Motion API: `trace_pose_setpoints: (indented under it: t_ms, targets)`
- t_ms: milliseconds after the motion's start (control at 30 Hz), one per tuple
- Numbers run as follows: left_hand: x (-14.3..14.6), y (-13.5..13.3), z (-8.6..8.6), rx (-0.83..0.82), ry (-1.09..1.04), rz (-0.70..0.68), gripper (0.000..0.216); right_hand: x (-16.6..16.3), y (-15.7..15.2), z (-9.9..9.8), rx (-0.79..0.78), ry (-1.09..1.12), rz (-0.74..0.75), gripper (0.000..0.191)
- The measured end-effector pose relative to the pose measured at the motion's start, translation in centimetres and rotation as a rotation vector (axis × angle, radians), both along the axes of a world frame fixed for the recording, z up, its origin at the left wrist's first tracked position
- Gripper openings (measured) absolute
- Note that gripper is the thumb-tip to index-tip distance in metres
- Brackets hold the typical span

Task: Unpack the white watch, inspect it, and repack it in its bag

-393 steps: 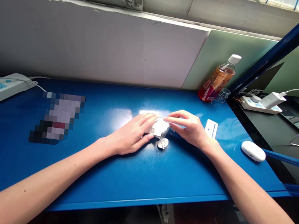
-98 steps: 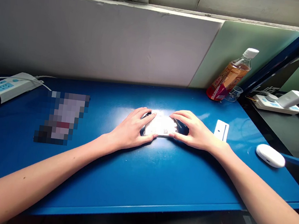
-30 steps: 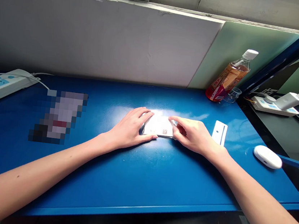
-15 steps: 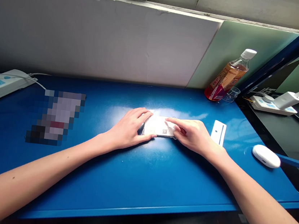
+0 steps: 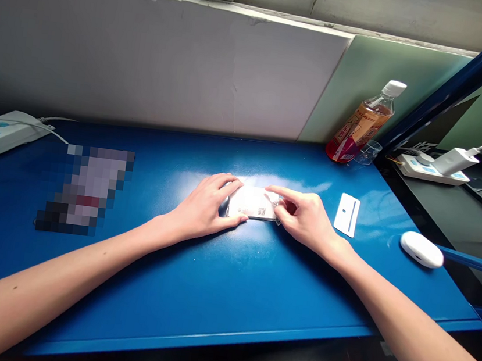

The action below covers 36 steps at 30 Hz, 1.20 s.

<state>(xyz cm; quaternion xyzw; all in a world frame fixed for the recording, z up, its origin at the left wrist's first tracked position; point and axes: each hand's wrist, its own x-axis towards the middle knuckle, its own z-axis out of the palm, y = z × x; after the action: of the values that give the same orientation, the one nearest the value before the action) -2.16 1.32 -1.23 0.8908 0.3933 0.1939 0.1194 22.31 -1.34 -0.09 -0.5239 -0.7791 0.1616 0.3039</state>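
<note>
A small flat white packet with a printed QR code near its right end lies on the blue table. Its edges look like shiny clear wrapping, though glare washes out much of the top. My left hand holds the left end, thumb along the near edge and fingers at the far edge. At the right end, my right hand has its index finger stretched over the top, while the thumb and curled fingers pinch the crinkled edge. A white slotted card-like piece lies just right of that hand.
A drink bottle stands at the back right beside a clear plastic cup-like piece. A white rounded case sits near the right edge. On the left are a pixelated phone-like object and a power strip. Another power strip is beyond the right.
The view has shifted slightly. My left hand keeps its hold on the packet; my right thumb and fingers have closed a little at its right edge.
</note>
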Motion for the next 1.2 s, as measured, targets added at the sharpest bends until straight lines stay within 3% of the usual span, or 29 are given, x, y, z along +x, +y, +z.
trace_pose_setpoints:
  t_ms: [200, 600, 800, 1000, 1200]
  targets:
    - [0.0, 0.0, 0.2, -0.024, -0.007, 0.001, 0.063, 0.5, 0.3, -0.3, -0.065, 0.011, -0.089, 0.058]
    - [0.1, -0.2, 0.6, 0.009, 0.029, -0.029, 0.06, 2.2, 1.3, -0.1, 0.14, -0.202, -0.068, 0.017]
    - [0.2, -0.1, 0.6, -0.001, 0.031, -0.027, 0.059, 2.6, 1.6, -0.2, 0.15, -0.334, 0.036, 0.02]
    - [0.0, -0.1, 0.5, -0.014, 0.019, -0.021, 0.062, 2.7, 1.9, -0.1, 0.101, -0.186, 0.202, 0.016]
    - [-0.1, -0.2, 0.4, -0.016, 0.054, -0.006, 0.07, 2.9, 2.1, 0.2, 0.0, -0.097, 0.211, 0.02]
